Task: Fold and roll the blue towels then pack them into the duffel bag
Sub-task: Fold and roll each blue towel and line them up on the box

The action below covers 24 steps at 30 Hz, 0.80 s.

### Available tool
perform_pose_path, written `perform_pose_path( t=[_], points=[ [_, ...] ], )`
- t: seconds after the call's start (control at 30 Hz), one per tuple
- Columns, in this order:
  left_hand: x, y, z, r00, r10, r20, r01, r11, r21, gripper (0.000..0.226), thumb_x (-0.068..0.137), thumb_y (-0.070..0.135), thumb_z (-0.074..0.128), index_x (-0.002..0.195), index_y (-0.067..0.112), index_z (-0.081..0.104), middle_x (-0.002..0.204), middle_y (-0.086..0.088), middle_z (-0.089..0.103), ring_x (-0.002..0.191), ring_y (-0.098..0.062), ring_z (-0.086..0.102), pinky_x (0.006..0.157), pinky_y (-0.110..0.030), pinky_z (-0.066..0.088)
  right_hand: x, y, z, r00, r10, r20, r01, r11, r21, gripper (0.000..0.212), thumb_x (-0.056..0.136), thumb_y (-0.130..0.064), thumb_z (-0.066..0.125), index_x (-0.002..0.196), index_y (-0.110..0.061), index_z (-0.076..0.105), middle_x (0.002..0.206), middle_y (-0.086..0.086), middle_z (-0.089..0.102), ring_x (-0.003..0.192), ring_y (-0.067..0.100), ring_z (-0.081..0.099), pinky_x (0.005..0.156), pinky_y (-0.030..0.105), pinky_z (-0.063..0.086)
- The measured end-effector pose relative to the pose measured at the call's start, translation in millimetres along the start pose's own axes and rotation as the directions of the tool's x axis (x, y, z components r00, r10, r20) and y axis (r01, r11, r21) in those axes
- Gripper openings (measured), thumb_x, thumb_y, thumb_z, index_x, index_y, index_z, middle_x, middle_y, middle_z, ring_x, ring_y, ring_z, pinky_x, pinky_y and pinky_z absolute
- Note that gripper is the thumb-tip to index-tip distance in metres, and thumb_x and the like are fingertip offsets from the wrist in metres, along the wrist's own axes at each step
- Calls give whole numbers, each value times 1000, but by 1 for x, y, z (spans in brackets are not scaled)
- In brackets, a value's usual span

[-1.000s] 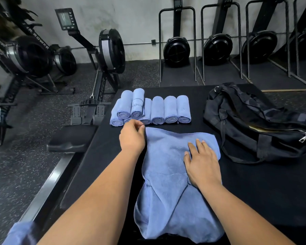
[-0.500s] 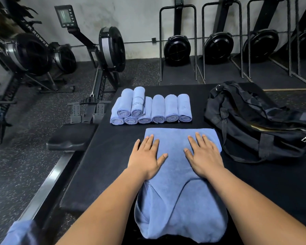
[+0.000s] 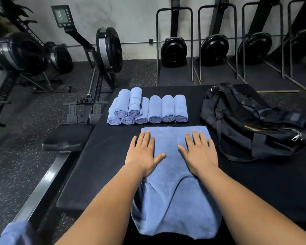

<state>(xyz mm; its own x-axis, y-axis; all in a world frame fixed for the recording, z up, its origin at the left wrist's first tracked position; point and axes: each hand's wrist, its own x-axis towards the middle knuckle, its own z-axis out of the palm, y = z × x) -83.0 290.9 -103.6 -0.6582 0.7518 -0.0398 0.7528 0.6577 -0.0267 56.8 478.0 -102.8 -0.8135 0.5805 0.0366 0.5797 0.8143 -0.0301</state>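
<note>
A blue towel [image 3: 173, 188], folded into a long strip, lies on the black mat [image 3: 102, 156] and hangs over the near edge. My left hand [image 3: 142, 154] lies flat on its far left part, fingers straight and spread. My right hand [image 3: 200, 152] lies flat on its far right part in the same way. Behind the strip, several rolled blue towels [image 3: 148, 108] sit in a row, with two more stacked on the left ones. The black duffel bag [image 3: 251, 124] lies to the right, its zipper partly open.
Rowing machines [image 3: 102, 55] stand on the rubber floor to the left and along the back wall. A rower seat [image 3: 67, 138] and rail run beside the mat's left edge. Another bit of blue cloth [image 3: 14, 232] shows at the bottom left corner.
My left hand let go of the towel's far left corner and came down flat on the towel. Both hands have since slid slightly outward, and the far end now lies smooth.
</note>
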Motion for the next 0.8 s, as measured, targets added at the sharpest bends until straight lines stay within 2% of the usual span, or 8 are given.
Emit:
perform_pose_path(
  t=[0.1,0.2,0.33,0.47,0.57,0.67,0.8],
  points=[
    [-17,-2,-2,988,29,-150,-54,984,-170,87,96,78,8,163,27,30,176,-1,11,162,-20,2,130,-44,5,-23,7,-7,997,8,-75,-1,996,92,83,99,-66,1,161,-23,36,170,5,30,158,27,21,124,43,22],
    [-39,-9,-6,981,63,-181,-108,962,-250,86,95,78,16,160,26,39,174,0,21,162,-20,10,130,-43,11,-47,22,-7,994,-81,-78,92,984,154,82,99,-68,7,157,-22,42,167,4,36,155,25,28,123,41,28],
    [-79,-15,-9,952,202,-232,-247,951,-185,78,97,75,33,158,27,43,170,0,31,159,-24,19,130,-40,14,-81,40,-7,971,-212,-110,226,965,134,76,101,-68,21,155,-21,47,164,5,41,152,26,36,122,40,32],
    [-116,-14,-8,884,324,-337,-374,923,-95,62,96,65,53,145,28,58,155,-3,49,143,-27,41,120,-43,34,-117,51,-6,929,-341,-146,354,932,79,72,103,-66,32,155,-19,47,161,6,44,148,27,41,119,43,37],
    [-142,-11,-6,852,347,-391,-401,914,-65,52,95,59,59,138,29,62,144,-1,53,132,-26,48,112,-42,41,-142,54,-6,903,-388,-182,402,914,46,71,103,-66,35,155,-20,46,161,4,43,148,26,41,120,42,37],
    [-166,-4,-8,814,355,-459,-432,899,-70,47,97,59,57,132,27,64,134,0,55,121,-24,51,104,-41,44,-167,53,-12,857,-466,-220,483,875,30,65,100,-69,45,144,-23,55,156,4,46,141,26,45,116,42,39],
    [-186,0,-3,797,469,-381,-503,864,11,52,91,71,60,120,27,61,120,3,53,103,-21,50,95,-36,41,-189,54,-11,798,-579,-168,582,813,-37,58,86,-72,64,123,-27,57,142,3,49,124,25,50,102,41,46]
  ],
)
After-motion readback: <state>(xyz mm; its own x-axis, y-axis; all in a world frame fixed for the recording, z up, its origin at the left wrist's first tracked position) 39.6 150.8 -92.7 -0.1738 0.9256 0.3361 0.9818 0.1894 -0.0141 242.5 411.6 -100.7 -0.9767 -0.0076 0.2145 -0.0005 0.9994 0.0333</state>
